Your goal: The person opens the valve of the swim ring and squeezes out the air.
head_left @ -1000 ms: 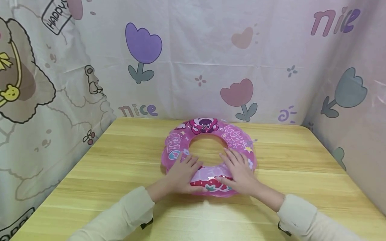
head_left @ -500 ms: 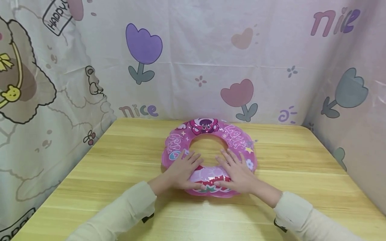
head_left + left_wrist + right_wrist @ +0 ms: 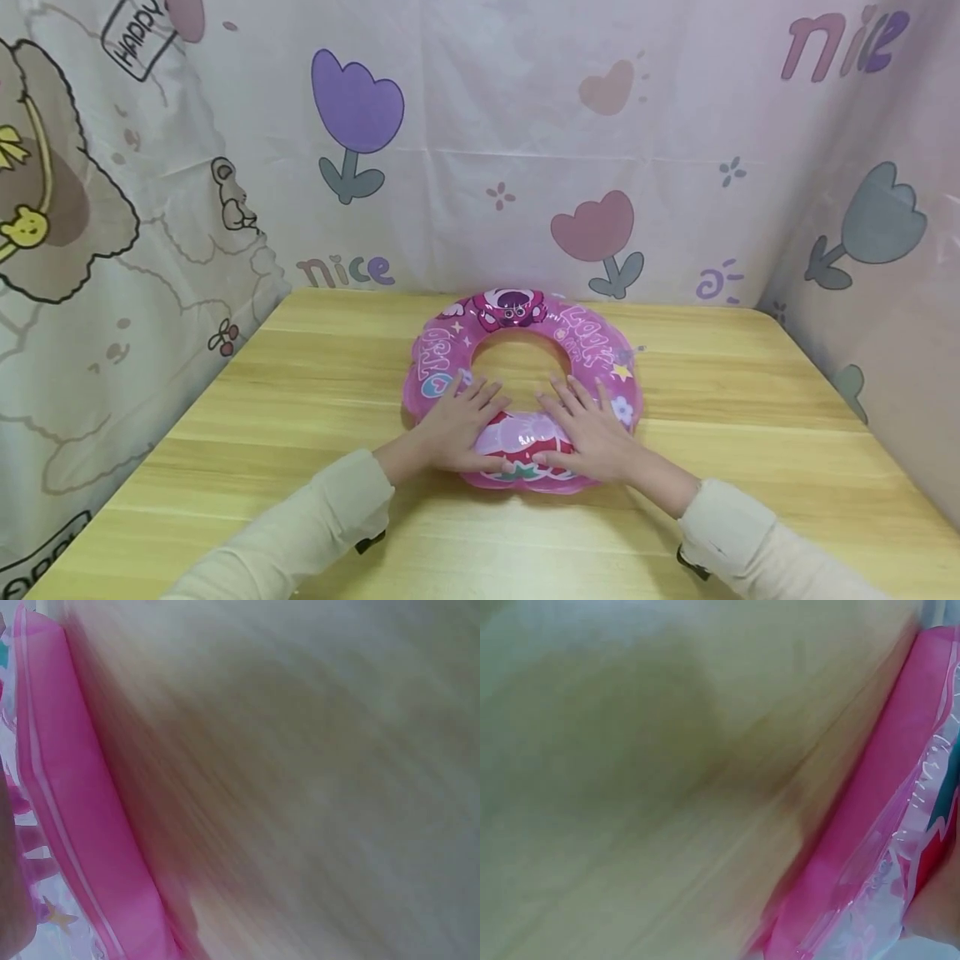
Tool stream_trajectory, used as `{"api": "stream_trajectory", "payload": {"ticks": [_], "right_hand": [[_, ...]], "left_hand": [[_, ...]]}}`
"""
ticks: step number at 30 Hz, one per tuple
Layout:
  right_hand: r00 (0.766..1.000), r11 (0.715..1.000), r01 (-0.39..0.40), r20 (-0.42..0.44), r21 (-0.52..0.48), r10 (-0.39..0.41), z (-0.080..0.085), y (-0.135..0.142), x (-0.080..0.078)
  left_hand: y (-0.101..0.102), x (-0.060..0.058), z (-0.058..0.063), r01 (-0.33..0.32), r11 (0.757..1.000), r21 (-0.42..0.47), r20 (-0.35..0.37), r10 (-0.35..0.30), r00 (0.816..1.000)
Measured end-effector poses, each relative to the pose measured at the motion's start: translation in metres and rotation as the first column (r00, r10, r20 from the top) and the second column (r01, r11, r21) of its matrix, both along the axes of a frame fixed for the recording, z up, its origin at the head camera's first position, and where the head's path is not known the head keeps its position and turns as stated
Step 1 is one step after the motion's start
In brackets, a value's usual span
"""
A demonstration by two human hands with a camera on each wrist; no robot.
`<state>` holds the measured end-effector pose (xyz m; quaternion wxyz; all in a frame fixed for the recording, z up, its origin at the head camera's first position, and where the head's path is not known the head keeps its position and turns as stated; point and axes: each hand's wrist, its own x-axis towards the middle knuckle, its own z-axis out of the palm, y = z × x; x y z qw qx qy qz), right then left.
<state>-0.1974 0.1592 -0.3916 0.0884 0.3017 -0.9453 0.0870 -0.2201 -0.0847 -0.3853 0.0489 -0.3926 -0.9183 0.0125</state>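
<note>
A pink inflatable swim ring [image 3: 525, 435] lies flat on the wooden table, printed with a bear, lettering, stars and a red strawberry at its near side. My left hand [image 3: 457, 429] rests on the near left of the ring, fingers spread toward the hole. On the near right lies my right hand [image 3: 596, 433], fingers likewise spread and its thumb pointing inward across the strawberry print. In the left wrist view the ring's pink side [image 3: 82, 795] stands along the left edge. The right wrist view shows the opposite side wall [image 3: 862, 802], with part of the hand at the frame's edge.
The light wooden table [image 3: 300, 400] extends around the ring on all sides. A printed cloth [image 3: 480, 108] with tulips and hearts hangs behind it, and similar cloth covers the left and right sides.
My right hand has shifted slightly, its fingers now spread wider than a second ago. The left hand stays almost in place. The head view tilts very slightly; the ring lies where it was.
</note>
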Motion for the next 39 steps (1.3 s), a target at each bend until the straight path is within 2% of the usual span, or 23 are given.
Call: {"api": "stream_trajectory", "payload": {"ticks": [10, 22, 39], "right_hand": [[0.999, 1.000, 0.015, 0.049, -0.011, -0.014, -0.0012, -0.0010, 0.0012], [0.998, 1.000, 0.015, 0.069, 0.004, -0.015, -0.0008, -0.0014, 0.0025], [0.998, 0.999, 0.002, 0.065, 0.052, -0.005, -0.0056, 0.0000, 0.0009]], "left_hand": [[-0.0008, -0.0003, -0.0054, 0.017, 1.000, 0.023, -0.032, -0.016, 0.999], [-0.0015, 0.0003, -0.0087, 0.019, 1.000, -0.010, -0.076, -0.020, 0.997], [0.0001, 0.0039, -0.0101, 0.011, 1.000, -0.016, -0.045, -0.011, 0.999]]}}
